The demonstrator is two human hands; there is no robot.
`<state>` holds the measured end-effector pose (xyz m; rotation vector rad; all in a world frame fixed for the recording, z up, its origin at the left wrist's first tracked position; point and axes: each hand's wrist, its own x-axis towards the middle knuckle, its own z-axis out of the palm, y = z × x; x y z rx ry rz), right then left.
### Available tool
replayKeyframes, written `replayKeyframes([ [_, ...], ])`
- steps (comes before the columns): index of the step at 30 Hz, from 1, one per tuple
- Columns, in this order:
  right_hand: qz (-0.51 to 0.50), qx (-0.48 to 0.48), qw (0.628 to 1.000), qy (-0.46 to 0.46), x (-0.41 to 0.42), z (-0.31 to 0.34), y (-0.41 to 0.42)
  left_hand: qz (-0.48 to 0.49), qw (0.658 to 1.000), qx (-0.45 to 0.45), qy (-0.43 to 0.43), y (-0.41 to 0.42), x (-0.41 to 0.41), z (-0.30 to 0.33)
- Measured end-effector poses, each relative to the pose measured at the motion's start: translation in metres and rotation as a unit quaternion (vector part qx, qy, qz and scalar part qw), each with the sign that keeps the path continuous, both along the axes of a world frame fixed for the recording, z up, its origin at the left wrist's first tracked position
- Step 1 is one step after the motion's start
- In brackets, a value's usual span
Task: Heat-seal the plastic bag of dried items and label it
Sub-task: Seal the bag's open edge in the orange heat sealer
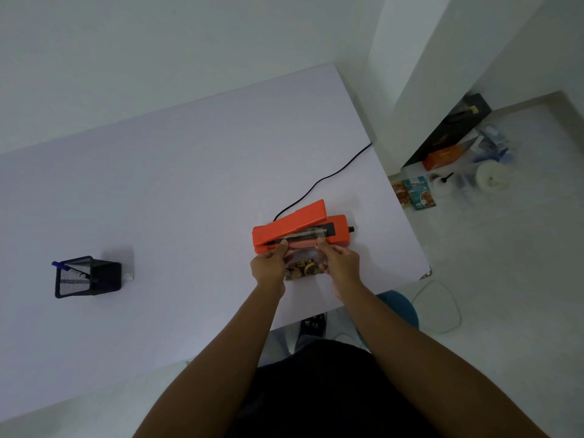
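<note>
White table (189, 184) | my left hand (268, 267) and right hand (341, 263) pinch the bag (305, 265) by its top corners | bag mouth lies on the open orange sealer (300, 230) | unsealed yet, unlabelled; pen holder (87, 276) well apart.

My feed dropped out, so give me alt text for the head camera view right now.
Both hands, left hand and right hand, hold a clear bag of dried items with its top edge laid on the open orange sealer on a white table. A black pen holder stands far left.

Both hands (303, 263) hold bag (304, 266) at open sealer (300, 230).
</note>
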<state>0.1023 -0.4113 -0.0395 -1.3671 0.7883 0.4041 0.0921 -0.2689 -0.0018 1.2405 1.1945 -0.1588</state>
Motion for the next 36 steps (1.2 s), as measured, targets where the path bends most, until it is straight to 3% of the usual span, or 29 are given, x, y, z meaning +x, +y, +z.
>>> replayKeyframes([
  [14,0.012,-0.032,0.999,-0.002,-0.002,0.003,-0.001,-0.010,1.000,0.020,0.016,0.000,0.001,-0.005],
  [17,0.015,-0.115,0.993,-0.018,-0.007,0.005,-0.006,-0.006,1.000,0.010,0.014,0.000,0.001,-0.006],
  [21,0.018,-0.185,0.977,-0.101,-0.008,0.027,-0.010,-0.002,1.000,-0.001,0.008,0.001,0.001,-0.007],
  [26,0.004,-0.124,0.967,-0.224,0.008,0.085,0.000,0.002,1.000,-0.010,0.001,0.001,0.001,-0.006],
  [30,0.051,-0.101,0.945,-0.305,0.019,0.111,0.006,-0.002,1.000,-0.009,0.004,0.002,0.001,-0.006],
  [36,0.106,-0.157,0.928,-0.321,0.028,0.113,0.010,-0.014,1.000,0.002,0.014,0.002,0.002,-0.007],
])
